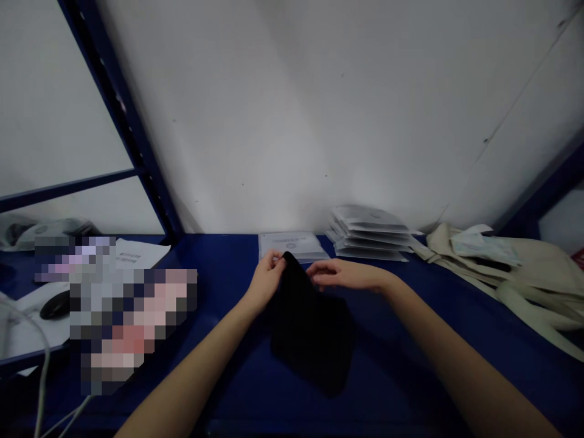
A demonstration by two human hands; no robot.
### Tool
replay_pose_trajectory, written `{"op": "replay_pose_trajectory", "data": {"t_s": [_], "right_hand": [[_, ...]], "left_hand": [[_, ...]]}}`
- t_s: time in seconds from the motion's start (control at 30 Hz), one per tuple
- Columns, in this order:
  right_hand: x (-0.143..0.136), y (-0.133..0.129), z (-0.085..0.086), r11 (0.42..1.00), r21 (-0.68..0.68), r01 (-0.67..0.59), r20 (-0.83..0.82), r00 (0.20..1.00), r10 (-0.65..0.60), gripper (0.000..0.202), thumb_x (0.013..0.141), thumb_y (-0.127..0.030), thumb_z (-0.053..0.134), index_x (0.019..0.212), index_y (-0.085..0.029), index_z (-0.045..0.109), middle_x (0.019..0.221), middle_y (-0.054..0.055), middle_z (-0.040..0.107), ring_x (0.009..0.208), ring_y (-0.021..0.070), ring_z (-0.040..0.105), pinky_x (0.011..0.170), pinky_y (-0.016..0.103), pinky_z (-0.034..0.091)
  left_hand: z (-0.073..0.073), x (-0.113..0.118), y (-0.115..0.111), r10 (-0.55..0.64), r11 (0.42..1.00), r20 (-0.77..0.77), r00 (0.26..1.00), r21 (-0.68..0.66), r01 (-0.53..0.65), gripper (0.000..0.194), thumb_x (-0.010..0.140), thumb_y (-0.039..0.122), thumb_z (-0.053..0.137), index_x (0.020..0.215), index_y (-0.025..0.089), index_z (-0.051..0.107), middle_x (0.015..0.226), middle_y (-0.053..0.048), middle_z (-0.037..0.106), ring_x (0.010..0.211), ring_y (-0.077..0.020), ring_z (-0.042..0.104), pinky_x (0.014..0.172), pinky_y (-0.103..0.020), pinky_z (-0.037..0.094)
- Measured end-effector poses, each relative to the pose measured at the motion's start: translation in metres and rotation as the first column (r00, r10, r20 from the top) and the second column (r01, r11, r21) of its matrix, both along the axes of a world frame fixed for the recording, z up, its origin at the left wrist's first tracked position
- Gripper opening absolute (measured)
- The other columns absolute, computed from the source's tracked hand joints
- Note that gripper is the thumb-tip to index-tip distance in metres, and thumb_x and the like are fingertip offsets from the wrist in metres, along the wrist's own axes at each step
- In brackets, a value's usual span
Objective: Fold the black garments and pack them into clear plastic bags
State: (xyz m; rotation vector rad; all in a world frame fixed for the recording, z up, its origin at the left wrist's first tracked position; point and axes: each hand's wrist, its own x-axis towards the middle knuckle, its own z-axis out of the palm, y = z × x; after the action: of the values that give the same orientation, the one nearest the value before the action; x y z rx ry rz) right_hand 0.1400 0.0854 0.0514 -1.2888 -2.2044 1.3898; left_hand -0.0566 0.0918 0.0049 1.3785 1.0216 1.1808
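A black cloth-like item (314, 334) lies on the blue table (219, 340), its far end lifted. My left hand (268, 277) pinches the raised corner between thumb and fingers. On the other side of the raised part, my right hand (340, 274) has its fingers stretched out, their tips at the edge of the black item. Behind my hands lies a flat, clear-wrapped packet (292, 243) with grey print.
A stack of similar packets (369, 231) stands at the back, right of centre. Beige fabric (533, 267) lies at the right. At the left are papers (137, 252), a black mouse (55, 305), a white cable (44, 371) and blurred-out items.
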Motion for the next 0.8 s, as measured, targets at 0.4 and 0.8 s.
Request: {"op": "replay_pose_trajectory", "data": {"t_s": [0.4, 0.8], "right_hand": [[-0.011, -0.011, -0.002, 0.965, 0.199, -0.172, 0.305, 0.946, 0.106, 0.031, 0.066, -0.016, 0.059, 0.096, -0.022, 0.067, 0.087, 0.002, 0.062, 0.077, 0.0171, 0.055, 0.068, 0.027, 0.042], [0.007, 0.006, 0.007, 0.908, 0.081, 0.412, -0.472, 0.818, -0.329, 0.013, 0.074, -0.032, 0.054, 0.081, -0.021, 0.053, 0.078, 0.001, 0.059, 0.073, 0.0156, 0.057, 0.069, 0.029, 0.045]], "left_hand": [[0.029, -0.011, -0.010, 0.110, 0.984, 0.427, 0.898, -0.172, -0.038, 0.016, 0.066, 0.029, 0.056, 0.066, 0.019, 0.045, 0.057, 0.004, 0.051, 0.051, -0.0094, 0.050, 0.049, -0.021, 0.036], [0.030, -0.028, 0.002, 0.211, 0.961, 0.313, 0.926, 0.108, -0.255, 0.022, 0.075, 0.035, 0.057, 0.068, 0.018, 0.044, 0.060, 0.006, 0.041, 0.054, -0.0067, 0.039, 0.050, -0.017, 0.031]]}}
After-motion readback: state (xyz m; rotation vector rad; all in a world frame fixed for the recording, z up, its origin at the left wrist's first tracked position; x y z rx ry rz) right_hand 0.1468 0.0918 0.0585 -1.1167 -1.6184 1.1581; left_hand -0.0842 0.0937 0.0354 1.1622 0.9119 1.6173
